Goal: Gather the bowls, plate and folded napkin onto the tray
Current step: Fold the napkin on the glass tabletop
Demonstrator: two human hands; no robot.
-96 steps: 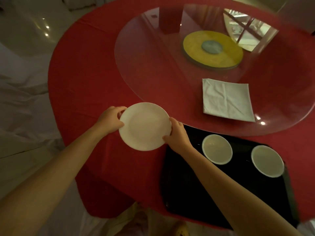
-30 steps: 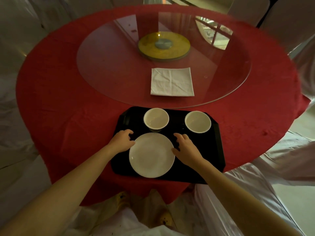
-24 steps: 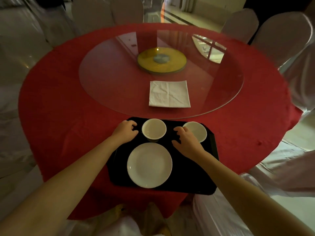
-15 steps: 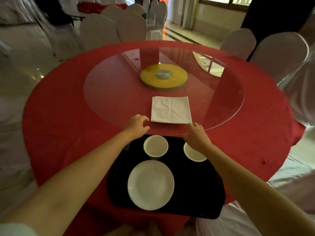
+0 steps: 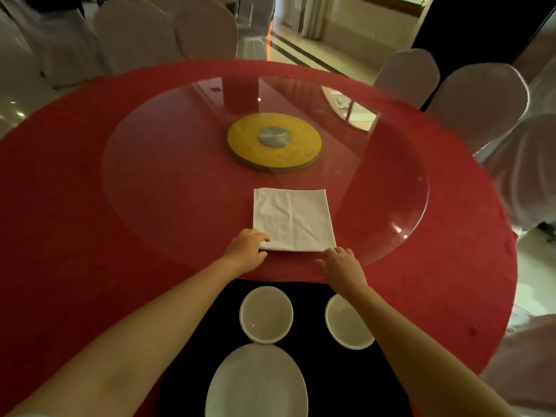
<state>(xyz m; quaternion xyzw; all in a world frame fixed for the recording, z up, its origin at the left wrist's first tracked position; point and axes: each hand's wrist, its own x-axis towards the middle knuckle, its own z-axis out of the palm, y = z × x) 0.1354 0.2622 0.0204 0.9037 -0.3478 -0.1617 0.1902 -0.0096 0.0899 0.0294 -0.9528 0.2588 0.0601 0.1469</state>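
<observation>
A white folded napkin (image 5: 293,219) lies flat on the round glass turntable (image 5: 168,188). My left hand (image 5: 246,251) pinches its near left corner. My right hand (image 5: 341,266) rests on the glass at the napkin's near right corner, fingers apart and just touching the edge. Below my arms, a black tray (image 5: 313,368) on the red tablecloth carries two white bowls, one to the left (image 5: 266,314) and one to the right (image 5: 346,326), with a white plate (image 5: 255,385) nearest me.
A yellow disc with a grey hub (image 5: 273,144) sits at the centre of the glass. The red tablecloth (image 5: 60,206) covers the round table. Chairs in white covers (image 5: 478,103) stand around the far and right sides.
Both hands left the plate on the tray and reached forward over the bowls to the napkin's near edge. My left hand now grips its corner. The view tilted upward.
</observation>
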